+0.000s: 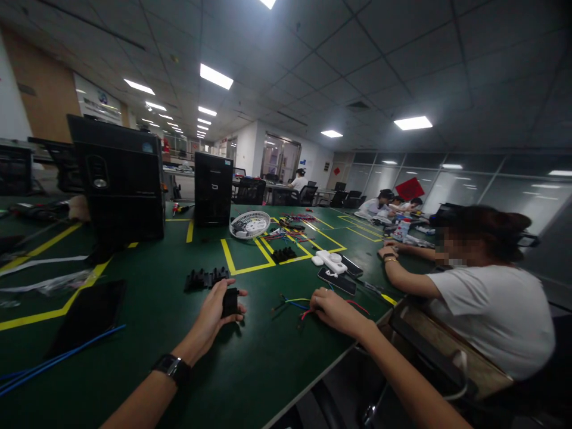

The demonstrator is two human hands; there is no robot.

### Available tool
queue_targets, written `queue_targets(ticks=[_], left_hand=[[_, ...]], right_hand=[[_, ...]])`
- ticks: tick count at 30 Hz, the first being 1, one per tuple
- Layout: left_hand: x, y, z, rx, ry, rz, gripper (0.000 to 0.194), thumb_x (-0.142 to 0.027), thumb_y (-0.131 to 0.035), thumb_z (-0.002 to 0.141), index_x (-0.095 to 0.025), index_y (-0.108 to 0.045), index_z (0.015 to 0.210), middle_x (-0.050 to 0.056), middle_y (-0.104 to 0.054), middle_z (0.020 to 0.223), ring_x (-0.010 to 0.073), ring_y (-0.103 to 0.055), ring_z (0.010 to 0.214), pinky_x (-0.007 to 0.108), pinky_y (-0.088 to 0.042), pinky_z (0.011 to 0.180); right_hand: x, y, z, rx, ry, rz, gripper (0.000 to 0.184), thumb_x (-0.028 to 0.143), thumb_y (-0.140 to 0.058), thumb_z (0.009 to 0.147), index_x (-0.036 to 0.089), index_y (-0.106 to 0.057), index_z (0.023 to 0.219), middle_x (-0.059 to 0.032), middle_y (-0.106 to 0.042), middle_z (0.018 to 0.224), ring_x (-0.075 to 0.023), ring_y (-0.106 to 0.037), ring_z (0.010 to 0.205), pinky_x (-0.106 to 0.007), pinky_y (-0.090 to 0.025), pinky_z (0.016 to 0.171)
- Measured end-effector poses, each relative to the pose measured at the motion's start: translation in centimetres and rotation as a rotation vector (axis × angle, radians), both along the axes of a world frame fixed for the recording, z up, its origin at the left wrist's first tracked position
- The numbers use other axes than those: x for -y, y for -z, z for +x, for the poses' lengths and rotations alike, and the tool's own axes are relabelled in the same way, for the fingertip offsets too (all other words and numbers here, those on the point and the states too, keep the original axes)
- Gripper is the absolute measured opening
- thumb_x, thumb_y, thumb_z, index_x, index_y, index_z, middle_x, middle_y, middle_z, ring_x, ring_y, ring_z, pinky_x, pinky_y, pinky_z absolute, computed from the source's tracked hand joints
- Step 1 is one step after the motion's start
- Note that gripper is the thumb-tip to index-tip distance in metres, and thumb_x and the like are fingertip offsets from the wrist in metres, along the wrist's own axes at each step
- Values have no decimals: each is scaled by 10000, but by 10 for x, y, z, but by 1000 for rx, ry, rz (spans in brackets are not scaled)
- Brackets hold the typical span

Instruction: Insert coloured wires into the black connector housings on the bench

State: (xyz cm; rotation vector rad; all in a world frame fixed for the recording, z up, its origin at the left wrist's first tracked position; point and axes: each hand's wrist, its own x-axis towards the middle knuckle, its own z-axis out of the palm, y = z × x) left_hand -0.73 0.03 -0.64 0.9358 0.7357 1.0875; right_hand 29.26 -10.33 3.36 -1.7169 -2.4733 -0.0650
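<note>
My left hand [209, 313] is raised over the green table, fingers curled around a small black block [230, 302]. Just beyond it lie black terminal blocks [206, 279], with another black block [285, 255] farther off. My right hand [335, 311] rests low near the table's front edge, its fingers closed on a few coloured wires [297, 302]. Yellow-green, blue and red ends stick out to its left, and a red length shows on its right. The fingertips are partly hidden behind the back of that hand.
Two black computer cases [213, 187] stand at the back left. A white basket [250, 225] and loose wires lie mid-table. Phones [337, 281] and a white device [329, 261] lie beyond my right hand. A co-worker [487, 292] sits close on the right. Blue wires [62, 357] lie front left.
</note>
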Motion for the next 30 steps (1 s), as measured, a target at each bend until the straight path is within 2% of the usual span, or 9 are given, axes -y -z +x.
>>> queue_targets(ticks=[4, 8, 13, 16, 18, 20, 25, 27, 30], left_hand=[[0, 0, 0, 5, -5, -15, 350, -461, -485, 866, -222, -468, 1122, 99, -677, 912, 192, -657, 574, 363, -546, 517], [1, -1, -1, 36, 4, -23, 358, -464, -486, 866, -217, -466, 1123, 96, -671, 906, 177, -648, 558, 352, -545, 520], [-3, -2, -2, 129, -4, -92, 372, -485, -459, 874, -205, -455, 1119, 97, -665, 881, 180, -646, 553, 348, -532, 525], [-5, -4, -2, 214, -40, -162, 396, -525, -411, 881, -210, -435, 1119, 98, -661, 870, 194, -656, 566, 351, -524, 536], [-5, -5, -2, 260, -59, -180, 421, -564, -370, 879, -223, -413, 1121, 97, -658, 885, 200, -658, 563, 341, -513, 519], [-8, -5, -2, 289, -92, -172, 431, -589, -336, 878, -236, -393, 1119, 96, -652, 916, 195, -650, 544, 324, -497, 485], [-19, -3, -9, 301, -344, -127, 373, -543, -344, 898, -219, -404, 1073, 99, -641, 910, 167, -635, 603, 329, -528, 542], [-23, -3, -14, 296, -395, -113, 351, -522, -357, 903, -211, -409, 1057, 106, -640, 919, 173, -643, 650, 344, -541, 584], [-26, -3, -19, 265, -394, -93, 341, -517, -349, 907, -217, -400, 1061, 107, -645, 938, 176, -647, 610, 340, -533, 556]], right_hand=[[-15, -10, -4, 184, -79, -41, 204, 84, -485, 825, 180, -630, 933, -58, -638, 895, -182, -569, 856, -298, -375, 797], [-28, -28, -1, 243, -200, -99, 279, 96, -484, 825, 214, -662, 1003, -62, -669, 883, -196, -587, 878, -324, -350, 834], [-33, -57, 12, 134, -162, -122, 264, 164, -512, 828, 260, -709, 976, -63, -690, 873, -212, -603, 893, -369, -348, 907], [-35, -65, 2, -23, -157, -107, 273, 214, -494, 850, 276, -694, 1024, -51, -695, 933, -201, -622, 866, -333, -429, 832], [-40, -62, -20, -170, -158, -52, 272, 259, -479, 875, 277, -667, 1070, -44, -692, 979, -193, -634, 856, -303, -473, 752], [-49, -52, -55, -306, -167, 26, 263, 271, -480, 885, 270, -653, 1084, -38, -691, 996, -189, -641, 862, -293, -492, 734], [-75, -13, -155, -554, -263, 154, 243, 194, -497, 865, 235, -679, 1020, -43, -705, 981, -199, -653, 901, -317, -502, 810], [-85, -1, -176, -655, -246, 213, 234, 185, -502, 863, 226, -688, 1000, -46, -710, 976, -198, -659, 895, -315, -507, 811], [-91, 11, -182, -761, -206, 313, 227, 176, -506, 865, 221, -693, 985, -46, -711, 978, -195, -658, 907, -313, -506, 833]])
